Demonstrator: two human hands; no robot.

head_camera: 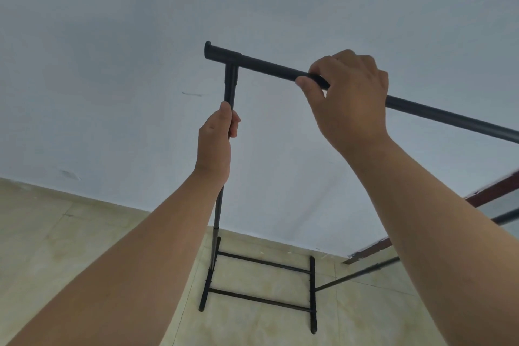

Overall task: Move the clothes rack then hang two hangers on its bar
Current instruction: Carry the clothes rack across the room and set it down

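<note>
A black metal clothes rack stands in front of me against a pale wall. Its top bar (pixel 266 66) runs from an end cap at upper centre down to the right edge. My right hand (pixel 348 98) is closed around that bar a little right of the T-joint. My left hand (pixel 216 140) grips the left upright post (pixel 230 84) just under the joint. The rack's base (pixel 261 281), a frame of black feet and two cross rods, rests on the floor below. No hangers are in view.
A plain light grey-blue wall (pixel 112 64) fills the upper view. Beige floor tiles (pixel 56 233) lie below. A dark red door frame or skirting (pixel 486 194) shows at the right edge, with the rack's lower side rod (pixel 359 275) reaching toward it.
</note>
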